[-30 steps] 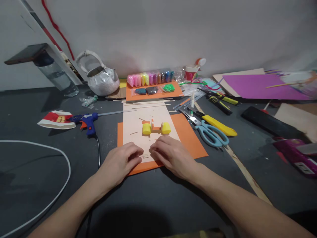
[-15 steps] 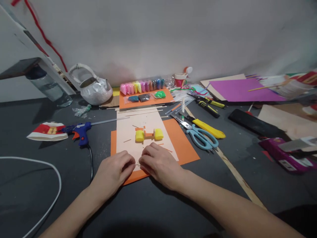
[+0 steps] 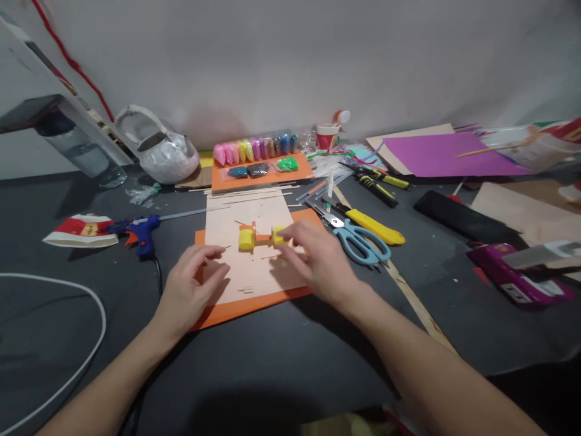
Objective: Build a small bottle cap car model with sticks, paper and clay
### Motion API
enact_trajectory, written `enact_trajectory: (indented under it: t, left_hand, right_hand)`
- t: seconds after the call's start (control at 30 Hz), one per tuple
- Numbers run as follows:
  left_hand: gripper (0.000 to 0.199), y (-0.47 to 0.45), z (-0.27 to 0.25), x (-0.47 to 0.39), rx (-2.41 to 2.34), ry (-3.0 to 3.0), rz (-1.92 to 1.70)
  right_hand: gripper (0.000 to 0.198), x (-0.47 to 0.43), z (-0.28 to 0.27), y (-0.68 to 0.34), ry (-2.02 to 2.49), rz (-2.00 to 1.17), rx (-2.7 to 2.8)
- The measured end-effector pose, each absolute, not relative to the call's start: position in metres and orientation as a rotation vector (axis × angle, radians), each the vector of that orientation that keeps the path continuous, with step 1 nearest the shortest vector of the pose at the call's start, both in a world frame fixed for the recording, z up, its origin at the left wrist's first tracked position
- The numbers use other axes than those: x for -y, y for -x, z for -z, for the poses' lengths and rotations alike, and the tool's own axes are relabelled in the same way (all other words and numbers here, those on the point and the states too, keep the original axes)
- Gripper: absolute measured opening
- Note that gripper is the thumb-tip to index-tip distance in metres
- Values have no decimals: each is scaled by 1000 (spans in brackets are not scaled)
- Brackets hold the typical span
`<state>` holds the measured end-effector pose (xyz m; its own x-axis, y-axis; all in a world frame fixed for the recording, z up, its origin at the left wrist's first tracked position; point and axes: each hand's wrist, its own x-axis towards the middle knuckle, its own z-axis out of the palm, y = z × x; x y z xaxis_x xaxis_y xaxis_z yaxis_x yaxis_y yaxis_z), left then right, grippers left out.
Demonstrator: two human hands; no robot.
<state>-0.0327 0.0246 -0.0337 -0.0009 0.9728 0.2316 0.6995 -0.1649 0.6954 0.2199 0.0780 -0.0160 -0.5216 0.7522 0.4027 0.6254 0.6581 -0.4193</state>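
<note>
A small model with two yellow cylinders [image 3: 246, 240] joined by an orange strip [image 3: 263, 238] rests on a pale sheet [image 3: 227, 221]. My right hand [image 3: 320, 257] reaches over the sheet, thumb and fingers apart around the model's right yellow cylinder [image 3: 278, 236]; whether they touch it is unclear. At the sheet's left edge is my left hand [image 3: 193, 284], thumb apart from its curled fingers, nothing visible in its grasp. By its fingertips lies a tiny stick bit. Several short stick pieces [image 3: 246, 290] lie together near the sheet's front edge.
To the left are a blue glue gun [image 3: 144, 235] and a silvery kettle-shaped pot [image 3: 167, 158]. Blue-handled scissors [image 3: 361, 241] and a yellow utility knife [image 3: 374, 226] lie to the right. Bagged coloured clay [image 3: 254, 149] sits behind, and purple paper [image 3: 449, 153] lies at the back right.
My hands have separated, leaving the short stick pieces on the sheet. The right hand has moved forward and right to the model, and the left has drawn back leftward.
</note>
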Motion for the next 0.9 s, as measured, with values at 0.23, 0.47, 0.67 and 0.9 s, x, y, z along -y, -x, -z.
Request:
enact_trajectory:
  t: [0.23,0.47,0.67,0.9]
  left_hand:
    - [26,26,30,-29,-1760,-1815,-996]
    - [29,23,28,-26,-1682,-1634,-1131]
    - [40,23,25,-26,-1410,-1247,-1210]
    - [42,15,15,-14,-872,-778,-1104]
  right_hand:
    - [28,-115,30,-234,1242,-364,2364]
    - [19,-95,25,-217,1303,-437,2197]
    - [22,-64,6,-200,1156,-575,2049]
    - [18,-38,-14,-182,1121,-886,1930]
